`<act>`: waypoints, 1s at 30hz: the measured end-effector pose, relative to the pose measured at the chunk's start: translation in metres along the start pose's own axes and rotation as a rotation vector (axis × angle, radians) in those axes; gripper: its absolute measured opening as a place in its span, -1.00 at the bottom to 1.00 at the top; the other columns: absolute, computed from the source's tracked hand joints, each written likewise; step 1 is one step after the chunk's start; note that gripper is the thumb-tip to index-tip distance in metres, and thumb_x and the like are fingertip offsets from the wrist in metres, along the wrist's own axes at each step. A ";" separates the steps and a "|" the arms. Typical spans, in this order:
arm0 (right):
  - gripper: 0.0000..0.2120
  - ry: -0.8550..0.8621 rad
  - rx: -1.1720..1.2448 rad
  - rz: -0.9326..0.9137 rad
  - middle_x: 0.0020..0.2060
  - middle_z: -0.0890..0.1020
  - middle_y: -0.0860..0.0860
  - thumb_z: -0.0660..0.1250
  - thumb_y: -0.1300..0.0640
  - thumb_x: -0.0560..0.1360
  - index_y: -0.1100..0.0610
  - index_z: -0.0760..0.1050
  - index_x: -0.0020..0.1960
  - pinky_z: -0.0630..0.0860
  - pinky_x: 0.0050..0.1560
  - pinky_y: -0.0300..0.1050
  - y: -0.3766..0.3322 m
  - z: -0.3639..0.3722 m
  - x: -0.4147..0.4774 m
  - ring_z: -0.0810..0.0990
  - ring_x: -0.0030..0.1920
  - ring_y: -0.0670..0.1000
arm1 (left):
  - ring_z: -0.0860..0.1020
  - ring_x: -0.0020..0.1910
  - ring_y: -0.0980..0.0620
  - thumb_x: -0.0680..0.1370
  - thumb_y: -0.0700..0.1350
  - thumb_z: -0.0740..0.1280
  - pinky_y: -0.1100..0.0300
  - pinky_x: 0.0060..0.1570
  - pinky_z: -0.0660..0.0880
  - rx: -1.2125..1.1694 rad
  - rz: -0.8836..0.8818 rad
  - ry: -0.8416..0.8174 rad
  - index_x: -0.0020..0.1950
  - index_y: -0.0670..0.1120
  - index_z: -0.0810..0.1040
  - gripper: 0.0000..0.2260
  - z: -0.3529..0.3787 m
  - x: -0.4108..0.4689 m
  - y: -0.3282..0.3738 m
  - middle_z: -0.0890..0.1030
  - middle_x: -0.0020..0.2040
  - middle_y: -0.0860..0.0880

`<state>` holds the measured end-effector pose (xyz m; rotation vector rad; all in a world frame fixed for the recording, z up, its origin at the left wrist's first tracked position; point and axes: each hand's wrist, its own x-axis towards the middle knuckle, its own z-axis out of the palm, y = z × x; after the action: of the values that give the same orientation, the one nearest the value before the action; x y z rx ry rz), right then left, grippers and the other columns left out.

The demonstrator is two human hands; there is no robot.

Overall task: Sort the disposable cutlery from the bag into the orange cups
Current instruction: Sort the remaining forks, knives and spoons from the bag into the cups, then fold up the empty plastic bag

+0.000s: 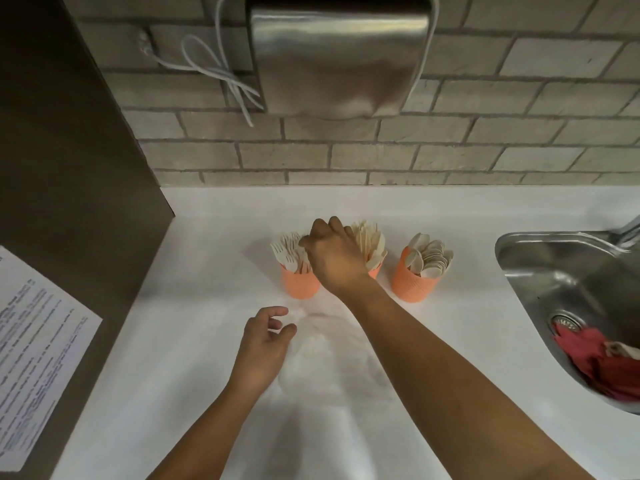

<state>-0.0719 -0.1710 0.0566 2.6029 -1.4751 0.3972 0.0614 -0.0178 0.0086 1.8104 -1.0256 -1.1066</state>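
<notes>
Left hand [263, 353] and right hand [334, 259] hover near three orange cups [300, 285] [375, 271] [414, 285].

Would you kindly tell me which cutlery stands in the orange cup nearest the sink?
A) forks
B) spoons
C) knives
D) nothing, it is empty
B: the orange cup nearest the sink holds spoons, rounded bowls up, whereas the forks stand in the far-left cup.
</notes>
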 end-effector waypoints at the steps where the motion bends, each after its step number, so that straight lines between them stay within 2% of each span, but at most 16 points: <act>1: -0.67 0.026 0.018 0.013 -0.02 0.55 0.06 0.35 0.29 0.43 0.07 0.65 0.14 0.36 -0.08 -0.01 0.000 -0.001 -0.002 0.46 0.03 0.17 | 0.56 -0.01 0.09 0.61 -0.09 0.41 0.33 -0.15 0.41 0.010 -0.002 0.012 0.20 0.13 0.56 -0.80 0.001 0.001 -0.002 0.51 0.14 -0.03; 4: -0.64 0.162 0.188 0.058 0.01 0.54 0.08 0.35 0.27 0.43 0.09 0.60 0.20 0.46 -0.08 0.04 -0.001 -0.010 -0.017 0.49 0.01 0.19 | 0.55 0.03 0.09 0.60 -0.09 0.42 0.29 -0.07 0.44 0.079 0.015 0.029 0.19 0.13 0.56 -0.79 0.002 0.006 -0.008 0.47 0.16 0.00; 7: -0.70 0.237 0.326 0.107 0.00 0.53 0.12 0.31 0.26 0.43 0.14 0.58 0.15 0.48 -0.07 0.05 0.004 -0.018 -0.041 0.50 -0.02 0.20 | 0.56 0.11 0.00 0.56 -0.04 0.48 0.17 0.11 0.48 0.183 0.039 0.004 0.21 0.10 0.56 -0.74 0.003 0.011 -0.015 0.46 0.17 0.00; 11: -0.80 0.159 0.402 0.075 -0.06 0.54 0.07 0.32 0.25 0.49 0.16 0.58 0.10 0.52 -0.18 0.00 0.017 -0.015 -0.088 0.54 -0.10 0.13 | 0.48 0.32 -0.08 0.47 0.18 0.50 0.03 0.37 0.45 0.460 0.070 -0.066 0.39 0.08 0.52 -0.48 0.004 0.017 -0.029 0.44 0.26 -0.03; 13: -0.81 0.042 0.395 0.080 -0.03 0.54 0.00 0.34 0.18 0.52 0.12 0.56 0.13 0.53 -0.23 -0.04 0.022 -0.010 -0.114 0.57 -0.07 0.08 | 0.41 0.40 -0.12 0.47 0.24 0.48 0.05 0.42 0.39 0.596 0.076 -0.079 0.46 0.06 0.51 -0.40 0.006 0.016 -0.032 0.44 0.33 -0.08; 15: -0.74 -0.115 0.355 0.148 0.03 0.51 -0.03 0.34 0.02 0.54 0.06 0.50 0.21 0.56 -0.21 -0.02 0.027 -0.005 -0.137 0.58 0.00 0.07 | 0.43 0.37 -0.12 0.49 0.21 0.47 0.09 0.38 0.38 0.636 0.099 -0.069 0.40 0.03 0.57 -0.47 0.009 0.016 -0.035 0.46 0.31 -0.09; 19: -0.31 -0.566 0.158 0.412 0.28 0.37 0.06 0.31 -0.31 0.49 0.05 0.26 0.46 0.54 0.13 0.10 0.036 0.004 -0.169 0.42 0.27 0.16 | 0.54 0.19 -0.11 0.53 0.09 0.45 0.12 0.18 0.46 0.625 0.140 -0.063 0.13 -0.03 0.68 -0.74 0.014 0.015 -0.043 0.55 0.14 -0.07; 21: -0.22 -0.786 0.115 0.485 0.35 0.35 0.10 0.33 -0.30 0.49 0.07 0.15 0.52 0.51 0.22 0.12 0.040 0.005 -0.179 0.42 0.33 0.20 | 0.57 0.05 -0.06 0.56 0.05 0.42 0.15 -0.01 0.43 0.614 0.128 -0.045 0.03 -0.04 0.64 -0.83 0.015 0.012 -0.044 0.59 0.02 -0.01; 23: -0.32 -0.906 0.137 0.475 0.29 0.45 0.12 0.34 -0.07 0.54 0.12 0.14 0.53 0.52 0.15 0.06 0.047 0.003 -0.188 0.53 0.26 0.20 | 0.55 -0.13 -0.03 0.57 0.00 0.40 0.16 -0.15 0.38 0.582 0.086 0.003 -0.10 -0.02 0.53 -0.87 0.015 0.005 -0.040 0.57 -0.15 0.07; 25: -0.54 -0.877 0.213 0.461 0.21 0.52 0.14 0.26 0.15 0.56 0.18 0.26 0.42 0.52 0.02 -0.01 0.057 -0.001 -0.193 0.59 0.15 0.18 | 0.53 -0.23 -0.03 0.54 -0.05 0.43 0.16 -0.24 0.39 0.504 0.065 0.052 -0.19 -0.01 0.47 -0.82 0.016 0.000 -0.039 0.55 -0.26 0.06; 26: -0.66 -0.832 0.272 0.483 0.17 0.54 0.15 0.23 0.18 0.56 0.19 0.33 0.32 0.52 -0.05 -0.05 0.063 -0.002 -0.195 0.60 0.08 0.16 | 0.51 -0.25 -0.02 0.53 -0.08 0.45 0.19 -0.27 0.38 0.465 0.062 0.065 -0.22 -0.01 0.46 -0.80 0.016 -0.003 -0.039 0.53 -0.28 0.06; 28: -0.84 -0.759 0.428 0.588 -0.01 0.59 0.14 0.22 0.14 0.58 0.19 0.41 0.12 0.52 -0.28 -0.14 0.072 -0.008 -0.197 0.63 -0.19 0.08 | 0.53 -0.23 -0.04 0.52 -0.08 0.48 0.20 -0.29 0.38 0.439 0.045 0.064 -0.19 -0.01 0.46 -0.79 0.014 -0.011 -0.037 0.53 -0.27 0.05; 30: -0.83 -0.713 0.587 0.696 -0.21 0.59 0.13 0.28 0.09 0.58 0.21 0.42 0.01 0.50 -0.45 -0.19 0.078 -0.021 -0.199 0.58 -0.43 0.04 | 0.57 -0.16 -0.06 0.50 0.03 0.51 0.13 -0.24 0.40 0.536 0.029 0.040 -0.09 0.03 0.47 -0.77 0.010 -0.020 -0.033 0.57 -0.18 0.07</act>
<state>-0.2399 -0.0423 0.0181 2.6750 -2.9086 -0.1056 0.0543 0.0114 -0.0177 2.2101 -1.4160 -0.8198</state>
